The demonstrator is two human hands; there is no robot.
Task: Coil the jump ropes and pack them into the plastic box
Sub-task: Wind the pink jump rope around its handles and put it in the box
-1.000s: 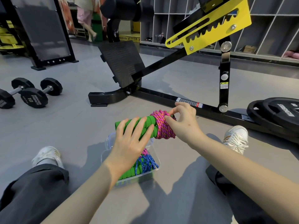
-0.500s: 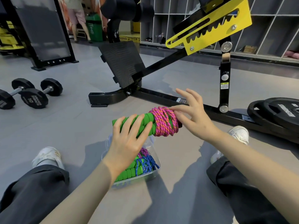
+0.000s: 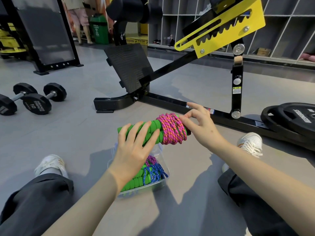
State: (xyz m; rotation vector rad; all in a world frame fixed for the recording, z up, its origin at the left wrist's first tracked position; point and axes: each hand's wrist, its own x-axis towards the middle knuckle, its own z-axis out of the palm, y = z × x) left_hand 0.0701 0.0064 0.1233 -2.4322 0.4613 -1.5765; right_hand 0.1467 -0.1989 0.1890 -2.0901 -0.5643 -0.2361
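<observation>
Left hand [image 3: 134, 150] fingers curled over green handles [image 3: 147, 131], frame centre. Right hand [image 3: 201, 126] pinches pink rope coil [image 3: 172, 131] at right edge. Plastic box [image 3: 153, 187] below; bare floor [image 3: 76, 133] either side.

We logged the pink-orange jump rope [image 3: 172, 129], cord wound tightly round its paired green foam handles, held roughly level just above the clear plastic box [image 3: 160, 184]. Inside the box lay a blue rope [image 3: 153, 173] and a pink rope [image 3: 150, 159], both coiled, with green handles.
</observation>
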